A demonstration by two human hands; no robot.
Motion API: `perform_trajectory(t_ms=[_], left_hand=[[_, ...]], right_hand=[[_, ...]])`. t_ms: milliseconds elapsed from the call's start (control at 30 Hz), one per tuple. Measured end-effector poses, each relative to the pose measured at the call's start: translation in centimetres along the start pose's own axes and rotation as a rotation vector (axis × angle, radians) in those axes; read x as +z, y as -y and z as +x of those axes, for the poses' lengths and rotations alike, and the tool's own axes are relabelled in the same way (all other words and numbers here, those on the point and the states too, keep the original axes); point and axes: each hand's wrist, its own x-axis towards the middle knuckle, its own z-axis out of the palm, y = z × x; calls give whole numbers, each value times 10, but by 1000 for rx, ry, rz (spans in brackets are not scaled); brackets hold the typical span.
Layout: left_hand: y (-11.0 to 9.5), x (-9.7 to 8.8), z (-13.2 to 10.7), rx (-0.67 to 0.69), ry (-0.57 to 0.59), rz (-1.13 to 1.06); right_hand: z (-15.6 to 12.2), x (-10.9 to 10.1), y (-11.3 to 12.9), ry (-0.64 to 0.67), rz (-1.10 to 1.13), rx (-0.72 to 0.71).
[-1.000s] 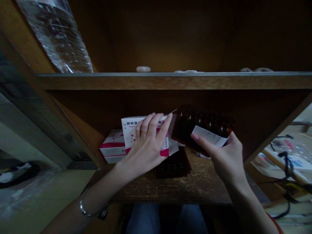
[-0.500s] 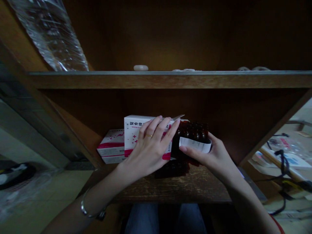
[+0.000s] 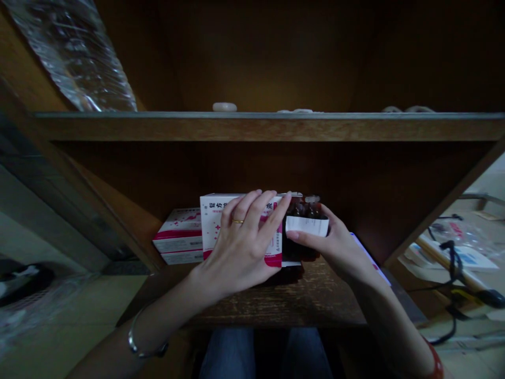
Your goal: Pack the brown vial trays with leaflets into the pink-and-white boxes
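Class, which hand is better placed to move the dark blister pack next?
Right, probably: the right hand pinches the blister pack and paper slip; the left hand covers the box.

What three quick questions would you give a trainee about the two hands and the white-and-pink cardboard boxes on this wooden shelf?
1. True or false: the left hand lies across the front of the white-and-pink cardboard box.
2. Which hand holds the white paper slip against the dark brown moulded pack?
3. Fill in the blank: on the dark wooden shelf, the second white-and-pink box lies to the ____ of the box under the hand.

Key: 1. True. 2. The right hand. 3. Left.
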Motion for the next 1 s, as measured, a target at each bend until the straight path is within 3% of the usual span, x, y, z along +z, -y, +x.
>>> perform_trajectory(t_ms=[67, 167, 300, 467, 567, 733, 867, 1000], left_hand=[[-1, 2, 0, 2, -2, 4], [-4, 5, 2, 13, -6, 0], [-5, 6, 3, 8, -8, -2], [0, 7, 4, 3, -24, 36], [2, 8, 5, 2, -56, 38], [-4, 9, 8, 7, -67, 14], [-7, 12, 9, 19, -51, -21], [-3, 11, 9, -40, -50, -49]], right_hand=[[-2, 7, -3, -40, -7, -58], [-5, 13, -10, 15, -10, -141], [-4, 7, -19, 46, -22, -209], [-1, -5, -28, -29, 229, -224], [-5, -6, -25, -87, 267, -217], [-10, -1, -13, -76, 110, -198], [-13, 3, -10, 3, -44, -174], [-23, -2, -3, 84, -196, -373]])
